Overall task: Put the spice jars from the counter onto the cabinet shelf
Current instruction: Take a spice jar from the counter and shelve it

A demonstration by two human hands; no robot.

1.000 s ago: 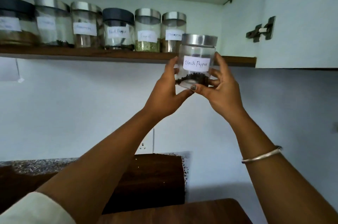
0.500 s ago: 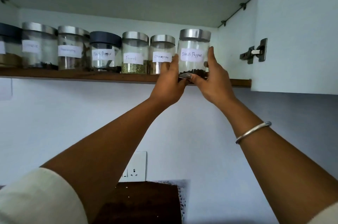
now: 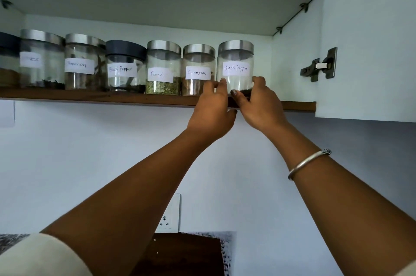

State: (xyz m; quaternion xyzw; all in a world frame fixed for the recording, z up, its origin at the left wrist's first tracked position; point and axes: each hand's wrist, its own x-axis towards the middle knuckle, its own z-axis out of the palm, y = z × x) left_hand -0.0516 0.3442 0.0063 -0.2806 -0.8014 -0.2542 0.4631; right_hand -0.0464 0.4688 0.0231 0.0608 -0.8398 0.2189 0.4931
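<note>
Both hands, left (image 3: 210, 110) and right (image 3: 258, 106), grip the steel-lidded clear glass "Black Pepper" jar (image 3: 235, 66) at the right end of the brown wooden cabinet shelf (image 3: 99, 97).

The one camera sits on the person's head. It looks up at the shelf (image 3: 90, 96) from below, close by.

black pepper jar (image 3: 235, 66) on shelf (image 3: 90, 96), right of cinnamon jar (image 3: 198, 68).
</note>
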